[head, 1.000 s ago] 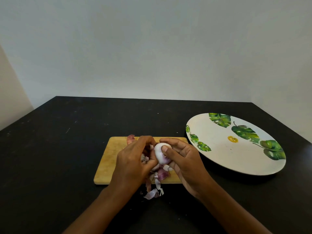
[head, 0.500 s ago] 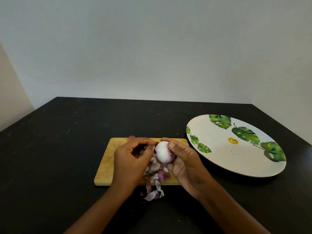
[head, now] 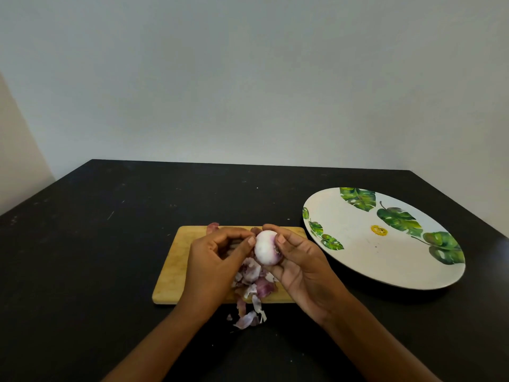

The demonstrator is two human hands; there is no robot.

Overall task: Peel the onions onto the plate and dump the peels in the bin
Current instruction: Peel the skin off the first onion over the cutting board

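Note:
A pale, nearly peeled onion (head: 265,248) is held over the wooden cutting board (head: 176,268). My right hand (head: 300,267) grips it from the right, thumb on top. My left hand (head: 212,267) touches its left side with thumb and fingertips curled; whether it pinches a peel I cannot tell. A heap of purple and white peels (head: 254,282) lies under the hands, spilling off the board's front edge onto the table. The white plate with green leaf prints (head: 366,252) sits to the right, with no onion on it. No bin is in view.
The board and plate rest on a black table (head: 82,244) against a pale wall. A reddish scrap of peel (head: 212,226) pokes out at the board's far edge.
The onion has been turned and lifted a little in my right hand. My left hand's fingers have opened off the onion's front and now touch only its left side.

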